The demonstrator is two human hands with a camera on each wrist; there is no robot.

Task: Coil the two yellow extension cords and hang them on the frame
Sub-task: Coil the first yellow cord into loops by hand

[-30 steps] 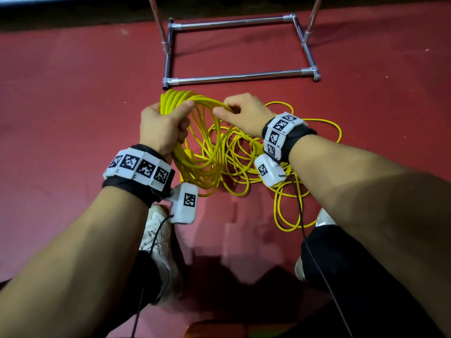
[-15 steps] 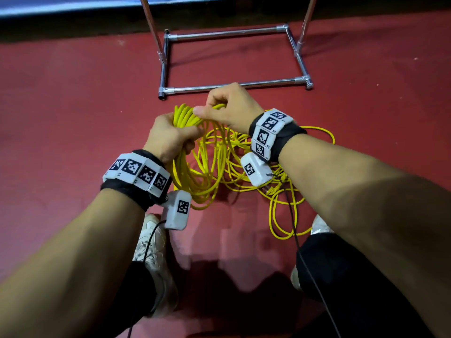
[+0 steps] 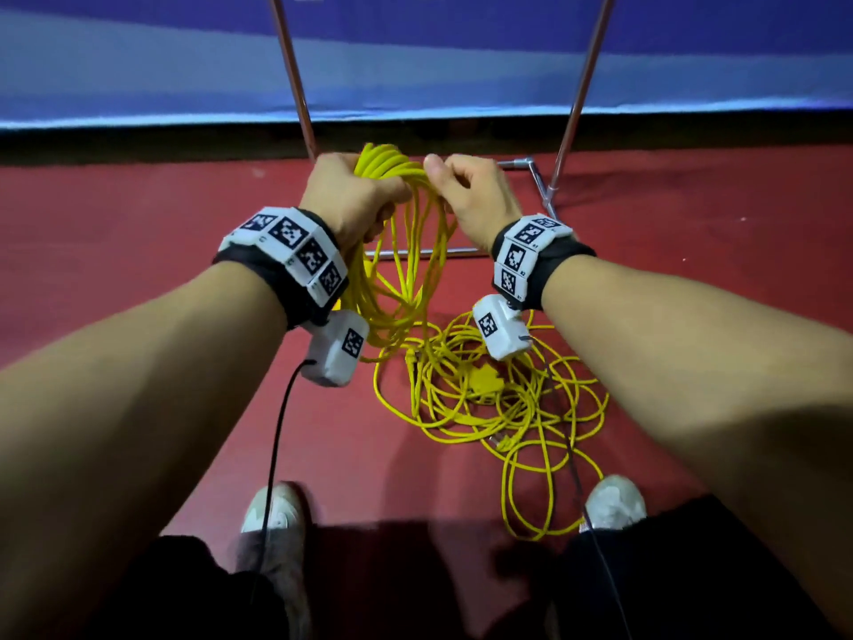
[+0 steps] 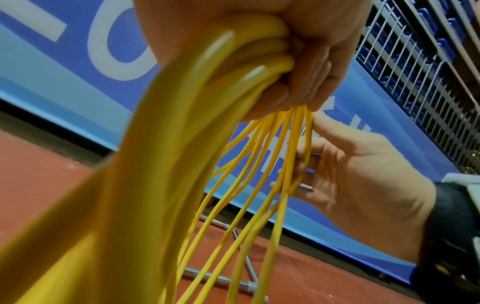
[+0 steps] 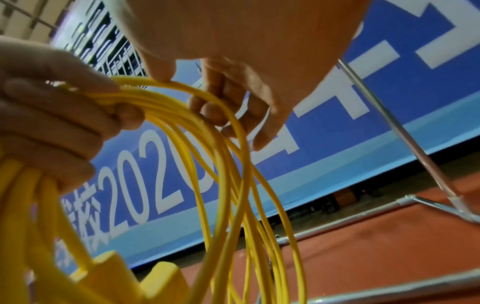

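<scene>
A coiled yellow extension cord (image 3: 401,270) hangs in several loops from my left hand (image 3: 355,196), whose fingers are curled tight round the top of the bundle (image 4: 262,59). My right hand (image 3: 471,196) is beside it on the right, with thumb and curled fingers pinching the coil's strands (image 5: 207,98). A yellow socket block (image 5: 145,275) hangs low in the coil. The second yellow cord (image 3: 498,408) lies in a loose tangle on the red floor between my feet. The metal frame (image 3: 572,103) stands just behind my hands, its top out of view.
The frame's base tubes (image 3: 415,252) lie on the red floor (image 3: 138,251) under the coil. A blue banner wall (image 3: 138,62) runs behind the frame. My white shoes (image 3: 272,510) stand either side of the loose cord. Black sensor cables hang from both wrists.
Both hands have lifted the coil up and away from the floor toward the frame. The view has tilted up, and the loose cord now lies apart below.
</scene>
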